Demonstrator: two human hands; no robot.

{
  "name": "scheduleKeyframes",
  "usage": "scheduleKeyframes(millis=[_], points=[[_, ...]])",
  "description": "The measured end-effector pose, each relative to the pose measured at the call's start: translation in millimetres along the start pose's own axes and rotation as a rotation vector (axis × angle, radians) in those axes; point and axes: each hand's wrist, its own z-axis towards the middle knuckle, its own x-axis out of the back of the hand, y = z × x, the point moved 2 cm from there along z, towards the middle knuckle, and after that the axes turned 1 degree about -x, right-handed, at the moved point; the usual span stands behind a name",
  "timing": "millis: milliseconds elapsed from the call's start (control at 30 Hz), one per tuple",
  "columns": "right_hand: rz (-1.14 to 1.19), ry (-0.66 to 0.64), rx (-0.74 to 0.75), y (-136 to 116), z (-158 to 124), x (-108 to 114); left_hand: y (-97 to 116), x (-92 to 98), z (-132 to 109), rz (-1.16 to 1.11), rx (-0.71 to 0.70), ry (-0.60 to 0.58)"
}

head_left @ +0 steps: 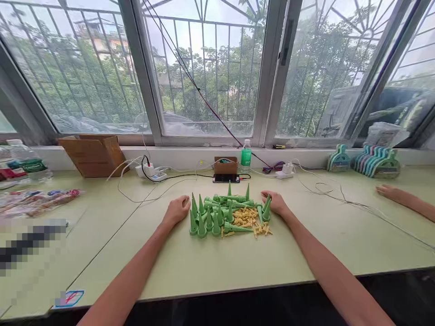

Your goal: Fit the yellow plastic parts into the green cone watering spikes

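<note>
My left hand rests on the table with its fingers curled in, just left of a pile of green plastic cone-shaped spikes; nothing shows in it. On the pile's other side lies my right hand, fingers loosely stretched toward the pile. It is close behind a few green spikes; whether it touches them I cannot tell. Several spikes stand upright on their wide bases, and others lie on their sides. Among them is a heap of small yellow plastic pieces, some scattered at the front right.
Behind the pile are a phone, a small cardboard box and a green-labelled bottle. White cables cross the table. Another person's hand lies at right, below stacked plastic hangers. A cardboard box stands back left.
</note>
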Motion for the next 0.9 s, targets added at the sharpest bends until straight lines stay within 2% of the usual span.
scheduleKeyframes(millis=[900], points=[[-0.021, -0.038, -0.016, -2.5, -0.4, 4.9, 1.7, 2.2, 0.0, 0.004, 0.001, 0.010]])
